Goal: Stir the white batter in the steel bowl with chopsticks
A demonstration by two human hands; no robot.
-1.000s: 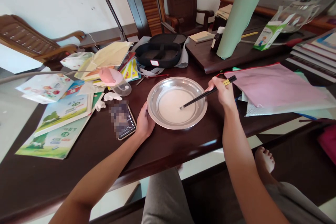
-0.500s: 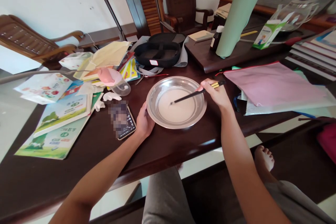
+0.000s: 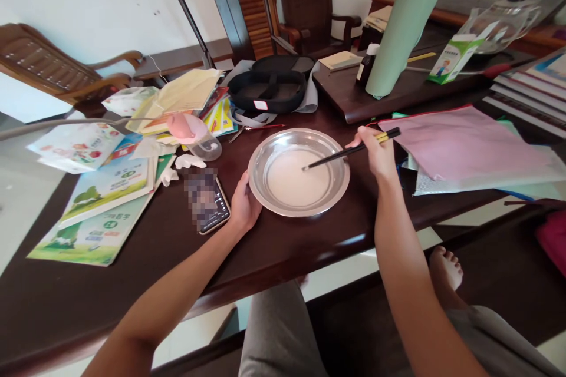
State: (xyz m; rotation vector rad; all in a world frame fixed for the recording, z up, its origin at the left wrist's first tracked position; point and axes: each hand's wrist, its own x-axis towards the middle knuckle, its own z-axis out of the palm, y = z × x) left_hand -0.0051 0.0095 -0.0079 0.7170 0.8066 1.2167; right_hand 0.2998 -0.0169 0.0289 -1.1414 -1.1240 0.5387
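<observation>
The right hand (image 3: 375,150) is closed around a pair of black chopsticks (image 3: 336,156) with gold bands near the upper end. They slant down to the left over the rim of a wide metal bowl (image 3: 300,211), their tips at the pale, milky liquid (image 3: 294,187) inside. The left hand (image 3: 244,206) grips the bowl at its left edge, thumb up against the outside of the rim; the other fingers are partly hidden. The bowl sits upright on a dark wooden table (image 3: 309,241), between the two hands and close to the person's side.

Just left of the left hand lies a phone (image 3: 216,205) with its screen lit and partly blurred. Crumpled tissues (image 3: 190,161) are beyond it, and farther left are booklets (image 3: 97,232) with green covers. Behind the bowl stands an open black case (image 3: 267,97). To the right of the right hand lies a pink zip pouch (image 3: 460,144). Beyond, on a raised dark surface, are a tall green flask (image 3: 404,35), a small dark bottle (image 3: 367,68) with a white cap, a green-and-white box (image 3: 453,59) and a glass kettle (image 3: 502,26). Wooden chairs (image 3: 307,6) stand along the wall.
</observation>
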